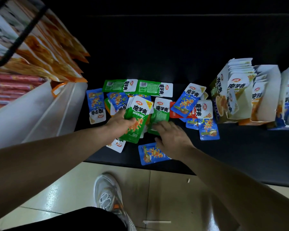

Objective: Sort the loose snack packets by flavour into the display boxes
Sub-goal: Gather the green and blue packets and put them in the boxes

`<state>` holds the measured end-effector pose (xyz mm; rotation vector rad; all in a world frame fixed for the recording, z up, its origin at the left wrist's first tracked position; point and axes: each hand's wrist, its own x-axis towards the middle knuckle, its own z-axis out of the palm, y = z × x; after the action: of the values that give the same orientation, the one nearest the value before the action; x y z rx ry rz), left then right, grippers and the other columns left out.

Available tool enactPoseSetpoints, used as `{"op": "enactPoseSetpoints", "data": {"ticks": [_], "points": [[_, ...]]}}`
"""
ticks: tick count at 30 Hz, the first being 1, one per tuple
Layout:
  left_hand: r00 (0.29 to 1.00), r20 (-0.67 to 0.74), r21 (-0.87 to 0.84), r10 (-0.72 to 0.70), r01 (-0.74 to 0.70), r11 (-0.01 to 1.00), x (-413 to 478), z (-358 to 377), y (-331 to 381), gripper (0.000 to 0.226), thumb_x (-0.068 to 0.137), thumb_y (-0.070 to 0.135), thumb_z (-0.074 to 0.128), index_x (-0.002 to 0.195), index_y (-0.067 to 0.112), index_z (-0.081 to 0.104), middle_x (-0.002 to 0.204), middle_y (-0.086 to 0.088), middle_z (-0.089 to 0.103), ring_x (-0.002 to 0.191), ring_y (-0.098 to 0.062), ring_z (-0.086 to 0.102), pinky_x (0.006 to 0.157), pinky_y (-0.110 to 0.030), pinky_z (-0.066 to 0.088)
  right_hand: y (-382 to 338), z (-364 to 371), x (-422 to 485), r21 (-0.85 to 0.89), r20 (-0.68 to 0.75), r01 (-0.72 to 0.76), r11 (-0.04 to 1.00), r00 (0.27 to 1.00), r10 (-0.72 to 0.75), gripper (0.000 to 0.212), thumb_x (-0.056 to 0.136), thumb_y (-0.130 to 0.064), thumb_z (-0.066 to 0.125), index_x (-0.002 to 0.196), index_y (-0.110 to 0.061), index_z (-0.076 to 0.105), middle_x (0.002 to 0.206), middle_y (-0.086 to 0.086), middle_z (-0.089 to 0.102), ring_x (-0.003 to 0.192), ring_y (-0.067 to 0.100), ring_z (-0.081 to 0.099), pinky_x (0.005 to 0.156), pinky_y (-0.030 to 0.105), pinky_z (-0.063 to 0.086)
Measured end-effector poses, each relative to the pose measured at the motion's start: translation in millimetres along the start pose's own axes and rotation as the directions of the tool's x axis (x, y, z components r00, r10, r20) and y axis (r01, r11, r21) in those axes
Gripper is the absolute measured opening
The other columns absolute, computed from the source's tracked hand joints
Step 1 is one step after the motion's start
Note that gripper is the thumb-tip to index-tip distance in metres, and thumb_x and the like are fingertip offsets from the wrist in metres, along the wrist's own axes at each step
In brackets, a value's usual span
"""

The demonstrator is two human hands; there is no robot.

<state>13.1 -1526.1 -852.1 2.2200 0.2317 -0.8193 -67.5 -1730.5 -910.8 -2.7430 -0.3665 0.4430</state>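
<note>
Green packets sit fanned in the left hand, fingers clamped on them. Just beyond the right hand's loosely spread fingers, touching another green packet, lie blue packets.

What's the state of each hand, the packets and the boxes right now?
left hand: gripping a stack of green packets
right hand: open, fingers on a green packet
loose packets: mixed colours, scattered on the shelf
display boxes: open, upright, holding packets
</note>
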Motion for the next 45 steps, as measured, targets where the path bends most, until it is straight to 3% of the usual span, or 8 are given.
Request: {"op": "enactPoseSetpoints", "data": {"ticks": [7, 13, 22, 26, 34, 38, 41, 45], "points": [[0.999, -0.035, -0.011, -0.026, 0.026, 1.0, 2.4, -6.3, -7.0, 0.029, 0.1, 0.032, 0.056, 0.126, 0.021, 0.052, 0.114, -0.004, 0.062, 0.096, -0.018, 0.059, 0.081, -0.033, 0.048, -15.4, -13.1, 39.1, -0.021, -0.048, -0.481, 0.876, 0.876, 0.48, 0.081, 0.088, -0.073, 0.05, 0.133, -0.006, 0.04, 0.13, 0.016, 0.044, 0.122, 0.036, 0.045, 0.094, 0.049, 0.047], [0.997, -0.057, -0.038, -0.044, 0.042, 0.998, 2.4, -12.1, -15.4, 0.033, 0.098, 0.031, 0.059, 0.128, 0.019, 0.051, 0.116, -0.006, 0.063, 0.101, -0.023, 0.062, 0.091, -0.041, 0.053, -25.1, -12.3, 63.5, 0.15, 0.034, -0.652, 0.743, 0.754, 0.656, 0.098, 0.066, -0.056, 0.087, 0.132, -0.004, 0.035, 0.131, 0.018, 0.05, 0.124, 0.037, 0.047, 0.096, 0.049, 0.047], [0.997, -0.073, -0.05, -0.026, 0.022, 0.998, 0.3, -14.8, -19.3, 0.036, 0.099, 0.031, 0.058, 0.132, 0.018, 0.05, 0.116, -0.006, 0.063, 0.089, -0.017, 0.061, 0.075, -0.029, 0.05, -0.6, -17.1, 31.3, 0.321, 0.062, -0.587, 0.744, 0.796, 0.602, 0.088, 0.073, -0.027, 0.089, 0.138, -0.005, 0.034, 0.13, 0.02, 0.051, 0.124, 0.038, 0.05, 0.104, 0.046, 0.046], [0.997, -0.071, -0.044, -0.019, 0.016, 0.999, 0.0, -14.8, -20.7, 0.035, 0.099, 0.033, 0.058, 0.13, 0.019, 0.05, 0.114, -0.005, 0.064, 0.087, -0.016, 0.061, 0.076, -0.029, 0.051, 2.0, -21.0, 20.1, 0.32, -0.236, -0.387, 0.865, 0.852, 0.468, 0.039, 0.092, -0.011, 0.063, 0.128, -0.014, 0.047, 0.122, 0.014, 0.052, 0.101, 0.035, 0.059, 0.072, 0.038, 0.046], [0.998, -0.06, -0.035, -0.001, -0.001, 0.999, 3.8, -14.1, -22.2, 0.035, 0.1, 0.034, 0.056, 0.13, 0.018, 0.049, 0.113, -0.004, 0.063, 0.079, -0.01, 0.056, 0.066, -0.022, 0.046, -3.5, 1.1, 11.5, 0.078, -0.117, -0.345, 0.935, 0.928, 0.353, 0.051, 0.09, -0.057, 0.061, 0.127, -0.024, 0.051, 0.129, 0.007, 0.044, 0.119, 0.029, 0.043, 0.096, 0.044, 0.046], [0.998, -0.056, -0.05, -0.011, 0.008, 0.999, 6.8, -12.8, -27.6, 0.032, 0.1, 0.033, 0.056, 0.128, 0.019, 0.051, 0.112, -0.002, 0.063, 0.084, -0.009, 0.058, 0.067, -0.024, 0.047, -0.8, -7.6, 25.1, 0.158, -0.073, -0.45, 0.879, 0.882, 0.465, 0.067, 0.082, -0.045, 0.077, 0.131, -0.013, 0.044, 0.123, 0.012, 0.055, 0.117, 0.032, 0.052, 0.098, 0.043, 0.046], [0.997, -0.079, -0.041, -0.023, 0.02, 0.999, 7.8, -11.4, -28.3, 0.029, 0.1, 0.034, 0.055, 0.126, 0.022, 0.049, 0.109, 0.003, 0.058, 0.082, -0.007, 0.053, 0.072, -0.028, 0.045, -0.1, -19.1, 28.2, 0.261, -0.116, -0.436, 0.861, 0.872, 0.476, 0.036, 0.095, -0.033, 0.064, 0.119, -0.008, 0.054, 0.111, 0.014, 0.06, 0.101, 0.033, 0.059, 0.081, 0.038, 0.048], [0.997, -0.07, -0.125, -0.01, 0.001, 0.992, 13.5, -9.0, -25.8, 0.023, 0.101, 0.032, 0.055, 0.12, 0.022, 0.05, 0.113, 0.001, 0.059, 0.103, -0.019, 0.058, 0.094, -0.036, 0.049, -14.8, -36.1, 25.4, 0.802, 0.026, -0.316, 0.507, 0.866, 0.499, 0.018, 0.104, -0.028, 0.052, 0.092, -0.014, 0.055, 0.073, -0.002, 0.057, 0.057, 0.004, 0.054, 0.051, 0.018, 0.043]]}}
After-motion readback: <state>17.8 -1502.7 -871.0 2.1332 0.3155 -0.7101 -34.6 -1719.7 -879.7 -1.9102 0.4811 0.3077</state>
